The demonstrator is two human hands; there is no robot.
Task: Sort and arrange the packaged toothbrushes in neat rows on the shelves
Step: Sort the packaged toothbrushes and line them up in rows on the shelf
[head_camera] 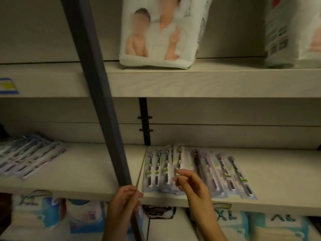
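1. The left hand (125,200) is gripping the post (104,119).
2. The right hand (189,183) is curling over the packs (157,169) lying on the middle shelf (278,171); whether it is pinching one is too blurred to tell.
3. The middle packs are overlapping, so they probably need sliding flat with their ends lined up.

Head view: one wide-angle camera, worn on the head. It stands close before the shelving and faces it, tilted slightly down. The middle shelf (97,167) spans the lower half, with the upper shelf (208,82) above centre. A dark upright (104,119) crosses very near the lens. The left hand (123,200) and right hand (189,185) enter at the bottom edge.
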